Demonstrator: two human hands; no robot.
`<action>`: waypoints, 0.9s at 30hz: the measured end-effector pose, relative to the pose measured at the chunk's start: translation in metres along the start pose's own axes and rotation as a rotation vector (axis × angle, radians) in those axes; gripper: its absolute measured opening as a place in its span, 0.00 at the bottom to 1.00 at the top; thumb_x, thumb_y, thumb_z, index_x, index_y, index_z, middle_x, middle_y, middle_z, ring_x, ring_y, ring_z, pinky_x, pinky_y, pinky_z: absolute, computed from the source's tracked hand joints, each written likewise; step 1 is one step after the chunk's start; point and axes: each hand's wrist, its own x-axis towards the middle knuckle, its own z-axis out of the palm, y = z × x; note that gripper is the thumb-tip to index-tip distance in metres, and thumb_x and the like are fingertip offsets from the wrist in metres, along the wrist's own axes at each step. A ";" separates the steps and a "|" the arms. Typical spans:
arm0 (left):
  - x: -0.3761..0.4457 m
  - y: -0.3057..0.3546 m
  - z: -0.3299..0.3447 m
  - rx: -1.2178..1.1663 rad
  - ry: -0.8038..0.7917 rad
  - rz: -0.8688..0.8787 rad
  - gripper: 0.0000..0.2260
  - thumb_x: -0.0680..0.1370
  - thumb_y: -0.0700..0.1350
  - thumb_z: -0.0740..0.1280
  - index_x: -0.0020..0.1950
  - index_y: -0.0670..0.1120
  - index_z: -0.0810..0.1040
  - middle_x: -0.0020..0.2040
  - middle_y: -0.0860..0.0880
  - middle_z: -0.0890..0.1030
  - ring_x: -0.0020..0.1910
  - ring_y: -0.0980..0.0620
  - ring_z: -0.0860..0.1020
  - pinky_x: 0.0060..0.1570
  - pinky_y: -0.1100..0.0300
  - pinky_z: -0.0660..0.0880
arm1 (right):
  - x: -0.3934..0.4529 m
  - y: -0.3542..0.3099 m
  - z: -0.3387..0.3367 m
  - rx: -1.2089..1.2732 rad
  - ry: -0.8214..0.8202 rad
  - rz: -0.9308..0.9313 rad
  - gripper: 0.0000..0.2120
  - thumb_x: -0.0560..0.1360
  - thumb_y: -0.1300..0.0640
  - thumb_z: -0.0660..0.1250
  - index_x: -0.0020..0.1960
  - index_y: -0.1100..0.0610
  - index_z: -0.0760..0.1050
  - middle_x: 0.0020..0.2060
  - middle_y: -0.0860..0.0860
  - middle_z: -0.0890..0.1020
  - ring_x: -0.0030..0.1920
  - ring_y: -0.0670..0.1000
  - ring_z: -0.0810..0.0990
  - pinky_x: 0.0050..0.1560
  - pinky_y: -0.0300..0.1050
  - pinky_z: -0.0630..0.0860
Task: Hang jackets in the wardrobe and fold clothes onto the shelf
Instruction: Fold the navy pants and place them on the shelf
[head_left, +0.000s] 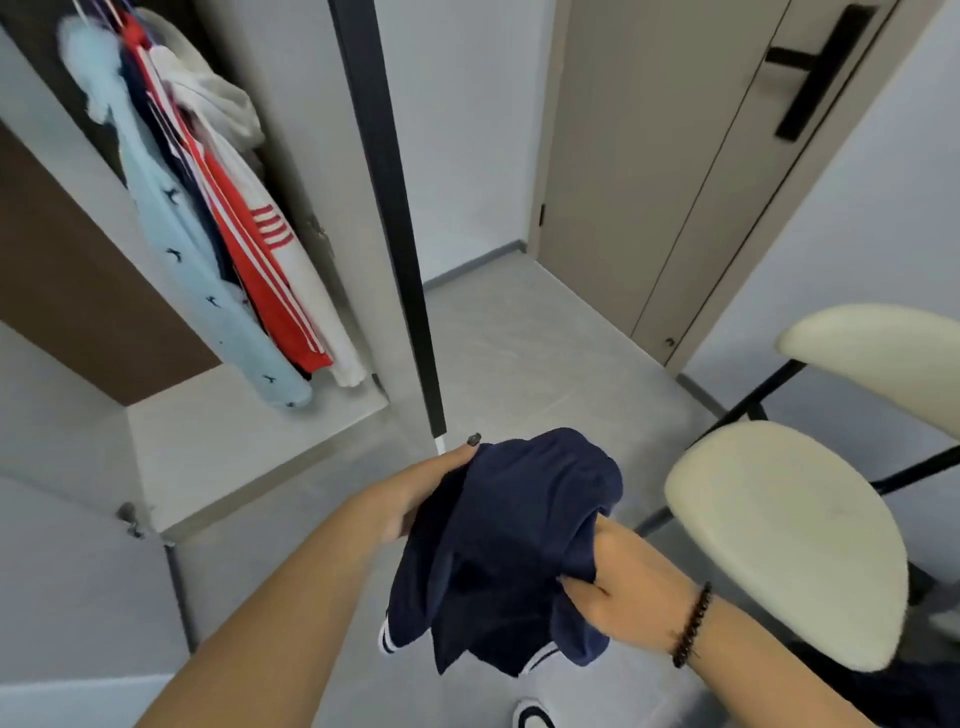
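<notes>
Hand (618, 577) beside cream chair (779, 540)

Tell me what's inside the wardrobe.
In the wardrobe hang a light blue garment, a red striped jacket and a white one; dark clothes between are mostly covered.

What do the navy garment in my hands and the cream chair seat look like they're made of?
Navy garment: soft matte knit, probably cotton jersey; it drapes and bunches limply.
Chair seat: smooth cream padding, likely faux leather; it has a faint sheen and rounded edges.
</notes>
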 end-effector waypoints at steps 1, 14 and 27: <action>-0.006 0.004 0.002 -0.015 0.024 0.031 0.32 0.58 0.70 0.76 0.56 0.53 0.84 0.54 0.52 0.85 0.55 0.50 0.82 0.60 0.54 0.75 | 0.004 -0.004 -0.002 -0.024 -0.034 -0.024 0.15 0.72 0.64 0.60 0.32 0.47 0.62 0.33 0.42 0.69 0.31 0.43 0.68 0.31 0.33 0.63; -0.142 0.083 0.022 -0.380 0.049 0.737 0.16 0.71 0.40 0.70 0.59 0.45 0.80 0.57 0.44 0.83 0.55 0.48 0.83 0.50 0.59 0.80 | 0.020 -0.003 -0.014 0.006 -0.276 -0.017 0.19 0.72 0.46 0.61 0.40 0.64 0.72 0.39 0.60 0.78 0.36 0.51 0.73 0.39 0.48 0.73; -0.259 0.126 0.040 0.115 0.334 0.995 0.33 0.60 0.33 0.64 0.62 0.56 0.79 0.61 0.50 0.79 0.59 0.47 0.78 0.61 0.51 0.76 | 0.048 -0.064 -0.094 0.418 0.277 -0.189 0.63 0.53 0.29 0.76 0.70 0.29 0.32 0.69 0.29 0.49 0.70 0.37 0.56 0.69 0.40 0.61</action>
